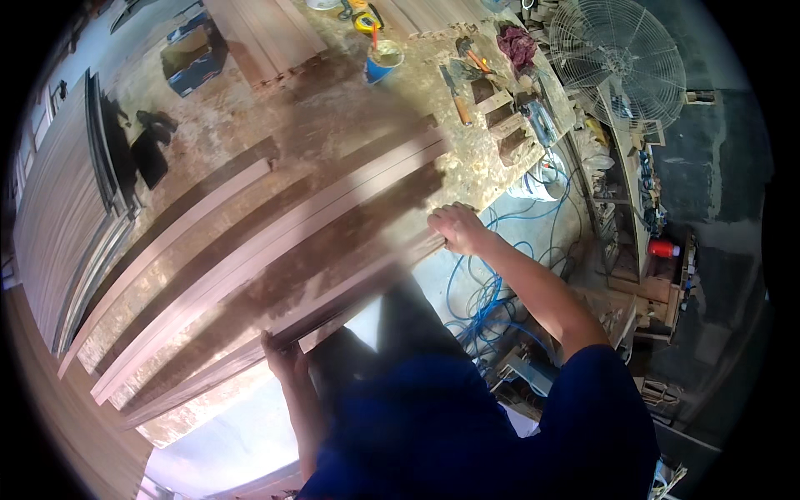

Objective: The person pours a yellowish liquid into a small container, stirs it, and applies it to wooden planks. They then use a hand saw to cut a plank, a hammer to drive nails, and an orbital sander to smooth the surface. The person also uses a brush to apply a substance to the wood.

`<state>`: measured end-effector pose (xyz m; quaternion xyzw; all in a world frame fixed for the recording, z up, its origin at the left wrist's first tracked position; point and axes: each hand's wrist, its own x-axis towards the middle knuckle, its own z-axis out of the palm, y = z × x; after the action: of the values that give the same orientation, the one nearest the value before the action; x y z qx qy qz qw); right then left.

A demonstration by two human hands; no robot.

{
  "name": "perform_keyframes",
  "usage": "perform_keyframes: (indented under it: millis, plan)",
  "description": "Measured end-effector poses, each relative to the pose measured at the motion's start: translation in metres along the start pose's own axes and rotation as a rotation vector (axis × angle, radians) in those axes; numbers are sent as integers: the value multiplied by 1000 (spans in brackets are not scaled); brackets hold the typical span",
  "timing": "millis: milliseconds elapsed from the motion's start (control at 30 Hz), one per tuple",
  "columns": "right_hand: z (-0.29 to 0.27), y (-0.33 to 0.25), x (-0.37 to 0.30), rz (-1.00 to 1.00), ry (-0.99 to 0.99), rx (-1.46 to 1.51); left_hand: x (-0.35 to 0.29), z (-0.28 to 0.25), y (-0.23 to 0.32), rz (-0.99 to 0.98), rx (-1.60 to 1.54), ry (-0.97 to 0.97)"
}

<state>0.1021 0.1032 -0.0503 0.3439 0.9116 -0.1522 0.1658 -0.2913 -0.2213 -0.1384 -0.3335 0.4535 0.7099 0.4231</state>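
Observation:
A long wooden strip [337,297] lies along the near edge of the worktable, slanting from lower left to upper right. My right hand [460,227] is closed around its far right end. Lower down, my left hand [286,357] grips the strip's near side, the thumb on top and the other fingers mostly hidden beneath. Beyond it on the table, a pair of long strips [275,237] rests side by side, roughly parallel. Farther left lies a separate wooden strip [171,237], apart from the pair.
The stained worktable [242,125] carries a blue cup [379,72], a yellow tape measure [364,22], a wooden-handled tool [457,100] and a box [193,58]. Stacked boards [62,208] stand left. At right are a fan [618,60], a white bucket [537,183] and tangled blue hose [482,304].

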Motion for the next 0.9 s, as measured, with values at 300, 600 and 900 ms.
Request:
perform_keyframes:
  millis: [300,600,900]
  plan:
    - [-55,169,77,181,-74,500,3,69,-67,-69,929,302]
    - [-47,350,182,232,235,-103,-25,184,-136,901,2049,162]
    - [-79,430,178,61,194,-225,51,311,-134,751,2843,-201]
